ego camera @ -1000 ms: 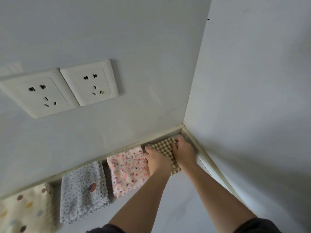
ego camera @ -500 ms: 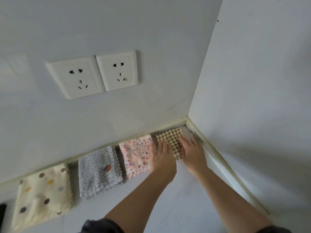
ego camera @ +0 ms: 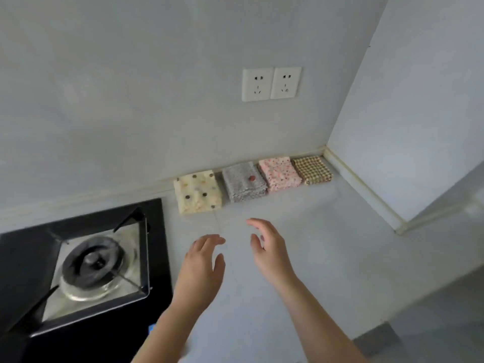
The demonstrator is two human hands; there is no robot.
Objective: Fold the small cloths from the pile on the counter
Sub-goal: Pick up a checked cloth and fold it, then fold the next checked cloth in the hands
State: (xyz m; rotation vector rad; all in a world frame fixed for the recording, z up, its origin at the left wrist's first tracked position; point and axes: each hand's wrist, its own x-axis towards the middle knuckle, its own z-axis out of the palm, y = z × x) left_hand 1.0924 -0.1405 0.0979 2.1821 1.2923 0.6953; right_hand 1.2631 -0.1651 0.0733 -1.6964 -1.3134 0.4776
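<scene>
Several folded small cloths lie in a row along the back wall of the white counter [ego camera: 301,231]: a cream dotted cloth [ego camera: 197,192], a grey speckled cloth [ego camera: 243,182], a pink speckled cloth [ego camera: 279,172] and a brown checked cloth [ego camera: 313,169] in the corner. My left hand [ego camera: 203,268] and my right hand [ego camera: 269,250] hover above the counter in front of the row, apart from the cloths. Both have relaxed, slightly bent fingers and hold nothing.
A black gas hob [ego camera: 86,268] with a round burner fills the left of the counter. Two white wall sockets [ego camera: 271,83] sit above the cloths. A side wall [ego camera: 406,127] closes the right, with the counter's edge dropping off at the lower right.
Both hands have left the brown checked cloth and drawn back toward me, off the row. The view has pulled back and down, and the hob has come into sight.
</scene>
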